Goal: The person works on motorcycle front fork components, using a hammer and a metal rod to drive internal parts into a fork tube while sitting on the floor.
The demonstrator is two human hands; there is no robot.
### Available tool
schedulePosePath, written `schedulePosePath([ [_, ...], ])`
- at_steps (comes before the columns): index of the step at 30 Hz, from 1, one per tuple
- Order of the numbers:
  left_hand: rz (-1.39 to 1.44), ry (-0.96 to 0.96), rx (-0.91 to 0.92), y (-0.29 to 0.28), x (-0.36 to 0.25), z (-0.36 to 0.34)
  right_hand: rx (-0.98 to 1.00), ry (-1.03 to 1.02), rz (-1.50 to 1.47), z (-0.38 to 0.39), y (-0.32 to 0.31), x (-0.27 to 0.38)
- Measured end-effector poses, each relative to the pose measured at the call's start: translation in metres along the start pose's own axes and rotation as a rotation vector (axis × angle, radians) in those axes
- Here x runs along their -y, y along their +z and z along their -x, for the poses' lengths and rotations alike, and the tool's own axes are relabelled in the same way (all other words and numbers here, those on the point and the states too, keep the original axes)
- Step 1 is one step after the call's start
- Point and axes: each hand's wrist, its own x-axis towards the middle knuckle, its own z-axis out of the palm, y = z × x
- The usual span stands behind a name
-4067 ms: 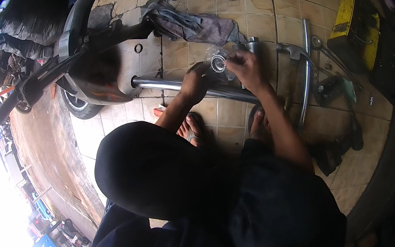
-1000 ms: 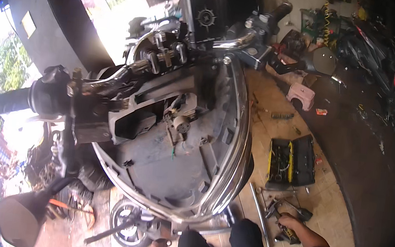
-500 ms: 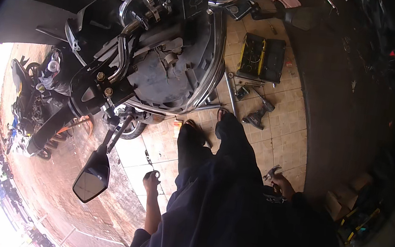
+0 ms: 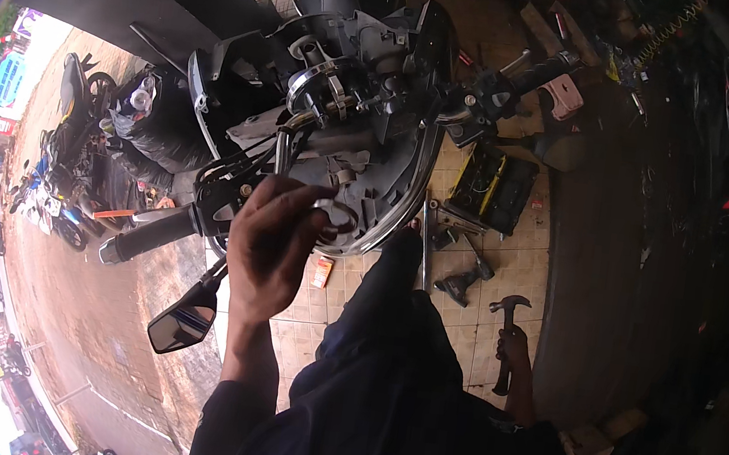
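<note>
Raised in front of me, my left hand [image 4: 269,248] pinches a metal ring [image 4: 350,218] between thumb and fingers. Behind it is the dark front body of a motorcycle [image 4: 373,160] with its handlebar and steering parts exposed. Low on the right, my right hand [image 4: 514,346] is wrapped round the handle of a claw hammer [image 4: 509,316], its head pointing up and away from me. The left grip [image 4: 149,237] and a mirror [image 4: 184,322] of the motorcycle are just left of my left hand.
An open black and yellow toolbox [image 4: 527,202] lies on the tiled floor ahead right. Nearer are a long metal bar [image 4: 426,253] and a dark pistol-shaped tool [image 4: 458,284]. A small orange box [image 4: 322,272] lies by my legs. Parked motorcycles [image 4: 71,137] stand at the left.
My left hand has risen from beside my leg to in front of the motorcycle, still with the ring. The right hand holds the hammer more upright. My view has shifted.
</note>
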Motion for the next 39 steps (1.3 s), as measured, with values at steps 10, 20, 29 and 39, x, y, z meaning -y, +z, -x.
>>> schedulePosePath([
  [10,-0.365,0.065,-0.128,-0.078,0.091,-0.333,-0.267,-0.431,-0.242,0.017,-0.016,0.173],
  [20,-0.713,-0.11,0.518,-0.083,0.243,-0.345,-0.496,-0.876,-0.107,0.104,-0.081,0.424],
  [29,-0.88,0.214,0.706,-0.074,0.266,-0.355,-0.242,-1.152,0.103,0.158,0.044,0.598],
  [39,-0.933,-0.033,0.877,-0.048,0.305,-0.346,-0.101,-1.099,0.391,0.135,0.128,0.626],
])
